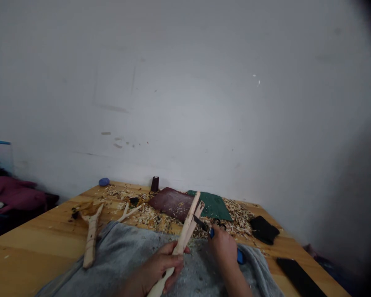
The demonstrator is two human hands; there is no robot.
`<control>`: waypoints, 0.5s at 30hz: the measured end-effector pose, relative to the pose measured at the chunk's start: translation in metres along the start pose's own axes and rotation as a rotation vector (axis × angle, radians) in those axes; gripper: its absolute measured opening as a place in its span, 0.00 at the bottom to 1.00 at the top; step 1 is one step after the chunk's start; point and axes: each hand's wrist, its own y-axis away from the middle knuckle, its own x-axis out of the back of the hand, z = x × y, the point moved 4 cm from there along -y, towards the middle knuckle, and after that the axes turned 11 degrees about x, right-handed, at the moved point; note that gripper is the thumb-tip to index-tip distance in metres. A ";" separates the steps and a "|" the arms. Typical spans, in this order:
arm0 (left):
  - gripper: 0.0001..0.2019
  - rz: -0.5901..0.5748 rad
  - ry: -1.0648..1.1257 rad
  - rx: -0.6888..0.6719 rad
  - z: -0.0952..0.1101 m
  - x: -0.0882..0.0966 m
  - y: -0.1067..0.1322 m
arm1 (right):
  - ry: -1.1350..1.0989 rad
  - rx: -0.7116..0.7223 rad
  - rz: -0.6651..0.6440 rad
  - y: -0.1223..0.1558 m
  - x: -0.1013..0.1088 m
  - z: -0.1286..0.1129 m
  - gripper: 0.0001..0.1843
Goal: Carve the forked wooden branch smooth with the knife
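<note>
My left hand (170,262) is wrapped round a pale, peeled forked stick (185,235), with its two prongs pointing up and away from me. My right hand (224,247) is closed on the blue handle of a knife (200,223). The dark blade lies against the right prong of the stick or just beside it; I cannot tell which. Under both hands spreads a grey cloth (136,247). To the left, a second forked stick (92,239) rests partly on the cloth's edge.
Wood shavings (238,214) cover the back of the wooden table (27,255). Among them lie a maroon sheet (170,203), a green sheet (214,206), a thread spool (155,184) and a thin forked twig (131,212). A black cloth item (264,229) and a phone-like slab (299,277) lie at right.
</note>
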 end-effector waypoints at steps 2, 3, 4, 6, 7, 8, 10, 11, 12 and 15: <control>0.17 -0.001 0.003 0.003 -0.002 0.003 -0.002 | -0.010 0.018 0.004 0.001 -0.001 -0.003 0.13; 0.18 0.006 0.013 0.005 -0.002 0.004 -0.002 | -0.016 0.038 0.002 0.001 -0.002 -0.006 0.13; 0.18 0.009 0.021 0.007 -0.002 0.004 -0.002 | -0.021 0.062 -0.002 0.002 -0.002 -0.009 0.13; 0.18 0.008 0.029 0.004 -0.001 0.003 0.000 | -0.029 0.098 -0.004 0.003 -0.003 -0.015 0.13; 0.17 0.006 0.026 0.000 0.000 0.002 0.001 | -0.029 0.102 -0.001 0.003 -0.003 -0.016 0.13; 0.17 0.002 0.023 0.002 0.001 0.001 0.001 | -0.025 0.099 0.006 0.003 -0.003 -0.017 0.13; 0.17 0.001 0.020 0.018 0.001 -0.001 0.003 | -0.002 0.083 0.032 0.003 -0.002 -0.014 0.13; 0.17 0.003 0.021 0.028 0.001 -0.002 0.003 | 0.011 0.075 0.043 0.002 -0.002 -0.013 0.12; 0.18 0.002 0.021 0.033 0.002 -0.002 0.003 | 0.021 0.069 0.054 0.002 -0.001 -0.011 0.12; 0.20 -0.004 0.019 0.026 0.003 -0.003 0.004 | 0.017 0.061 0.069 0.002 -0.001 -0.009 0.12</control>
